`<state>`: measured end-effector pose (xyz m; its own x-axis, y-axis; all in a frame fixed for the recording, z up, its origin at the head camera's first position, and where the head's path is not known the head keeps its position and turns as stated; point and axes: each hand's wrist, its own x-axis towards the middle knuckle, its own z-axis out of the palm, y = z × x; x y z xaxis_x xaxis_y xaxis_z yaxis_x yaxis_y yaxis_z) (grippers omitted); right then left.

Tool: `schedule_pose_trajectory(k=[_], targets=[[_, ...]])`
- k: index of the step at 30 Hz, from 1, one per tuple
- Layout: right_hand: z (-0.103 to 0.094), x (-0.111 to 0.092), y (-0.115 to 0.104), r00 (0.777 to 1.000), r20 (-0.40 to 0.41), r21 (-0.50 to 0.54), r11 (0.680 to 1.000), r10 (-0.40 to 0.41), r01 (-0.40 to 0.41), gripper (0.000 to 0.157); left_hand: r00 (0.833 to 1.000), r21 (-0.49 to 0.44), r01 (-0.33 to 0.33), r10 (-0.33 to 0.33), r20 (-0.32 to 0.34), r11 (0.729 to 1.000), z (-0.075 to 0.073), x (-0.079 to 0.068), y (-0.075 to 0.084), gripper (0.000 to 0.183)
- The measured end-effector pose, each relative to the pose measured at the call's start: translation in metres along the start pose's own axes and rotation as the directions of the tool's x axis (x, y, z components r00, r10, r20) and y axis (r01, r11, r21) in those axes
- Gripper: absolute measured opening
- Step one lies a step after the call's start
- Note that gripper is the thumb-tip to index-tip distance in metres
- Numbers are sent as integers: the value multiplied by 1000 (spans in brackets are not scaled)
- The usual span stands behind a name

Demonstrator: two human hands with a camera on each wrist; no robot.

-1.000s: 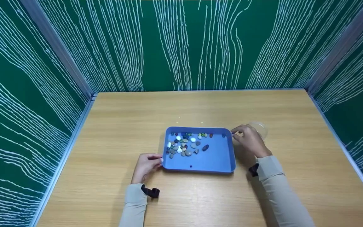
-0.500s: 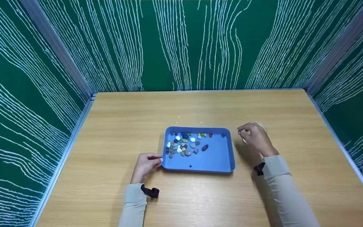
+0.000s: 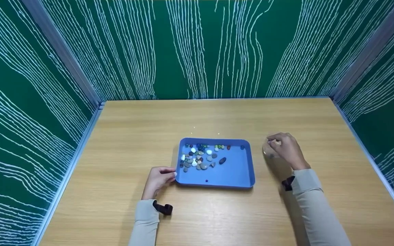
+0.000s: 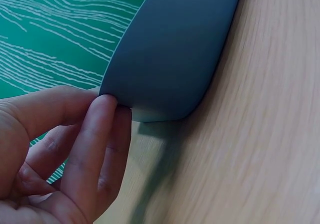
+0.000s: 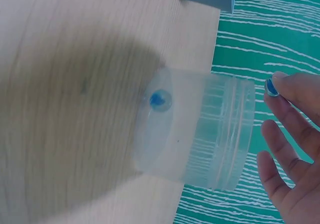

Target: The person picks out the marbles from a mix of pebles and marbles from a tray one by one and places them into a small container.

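Observation:
A blue tray (image 3: 233, 176) lies on the table, holding several pebbles and glass marbles, mostly at its left and back. My left hand (image 3: 156, 181) pinches the tray's left rim near the front corner; the left wrist view shows thumb and fingers meeting at the tray wall (image 4: 165, 59). Right of the tray, my right hand (image 3: 287, 150) is over a clear plastic jar (image 5: 192, 129). Between its thumb and forefinger is a blue glass marble (image 5: 271, 88), just outside the jar's open mouth. Another blue marble (image 5: 160, 100) sits at the jar's bottom. In the head view the hand partly hides the jar.
Inside the tray, a dark oval stone (image 3: 222, 160) lies near the middle and a small dark bead (image 3: 206, 180) near the front. A few tiny pale specks (image 3: 218, 133) are on the table (image 3: 142, 136) behind it. Green panels (image 3: 173, 68) with white lines enclose the table.
My right hand has moved from the tray's right rim rightward to the jar, carrying the marble. My left hand has stayed at the tray's left rim.

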<state>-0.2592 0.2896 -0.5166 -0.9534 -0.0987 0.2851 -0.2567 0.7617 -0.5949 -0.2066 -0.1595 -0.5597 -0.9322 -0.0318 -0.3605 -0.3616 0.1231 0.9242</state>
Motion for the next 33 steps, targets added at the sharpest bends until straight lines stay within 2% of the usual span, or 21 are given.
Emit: schedule_pose_trajectory(k=[15, 18, 25, 33], targets=[[-6, -2, 14, 997, -63, -35, 999, -40, 38, 15, 1000, -23, 12, -12, 1, 1000, 0, 0, 0, 24], [-6, -2, 14, 997, -60, -41, 999, -39, 36, 15, 1000, -33, 10, -10, 1, 999, 0, 1, -1, 24], [-10, -5, 12, 1000, 1, -16, 1000, 25, -25, 22, 1000, -44, -28, 28, 4, 999, 1, -1, -1, 26], [-8, -6, 14, 1000, -13, -24, 1000, 15, -15, 20, 1000, -48, -13, 14, 10, 999, 0, -3, 1, 27]])
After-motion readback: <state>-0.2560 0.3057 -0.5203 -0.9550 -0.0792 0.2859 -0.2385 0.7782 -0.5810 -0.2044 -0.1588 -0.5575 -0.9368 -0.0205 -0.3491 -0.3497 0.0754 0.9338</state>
